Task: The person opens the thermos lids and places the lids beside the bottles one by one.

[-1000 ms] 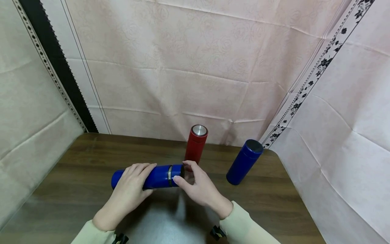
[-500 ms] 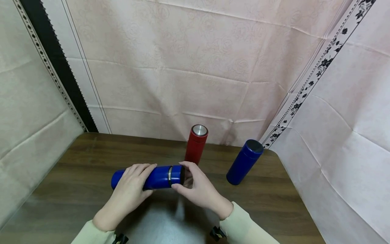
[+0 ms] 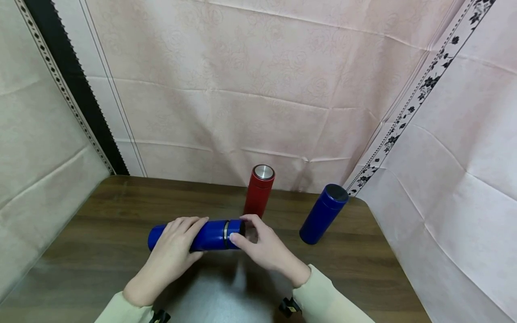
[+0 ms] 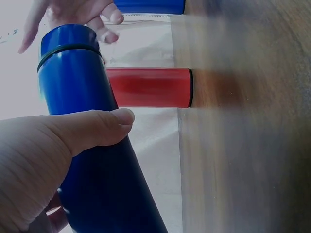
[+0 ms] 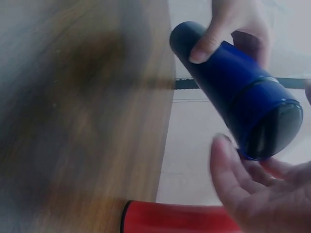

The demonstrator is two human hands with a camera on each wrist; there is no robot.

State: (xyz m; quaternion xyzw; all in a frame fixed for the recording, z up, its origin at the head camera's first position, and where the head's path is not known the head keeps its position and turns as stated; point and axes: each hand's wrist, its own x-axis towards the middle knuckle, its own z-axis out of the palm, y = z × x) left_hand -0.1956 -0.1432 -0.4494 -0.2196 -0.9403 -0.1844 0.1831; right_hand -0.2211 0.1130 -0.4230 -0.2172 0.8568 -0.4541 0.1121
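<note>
A blue flask (image 3: 206, 234) is held level just above the wooden table (image 3: 101, 215). My left hand (image 3: 177, 240) grips its body from above, thumb (image 4: 97, 127) across the barrel. My right hand (image 3: 252, 235) holds the cap (image 3: 234, 231) at the flask's right end, index finger over it and thumb in front. In the right wrist view the dark cap end (image 5: 269, 128) faces my curled right fingers (image 5: 272, 170). A red flask (image 3: 260, 190) with a silver top stands just behind the cap.
A second blue flask (image 3: 323, 214) stands at the back right, close to the table's right edge. Pink cloth (image 3: 258, 89) hangs behind and on both sides of the table. The left half of the table holds nothing else.
My right thumb and fingers shift slightly around the cap. The blue flask and my left hand stay where they were.
</note>
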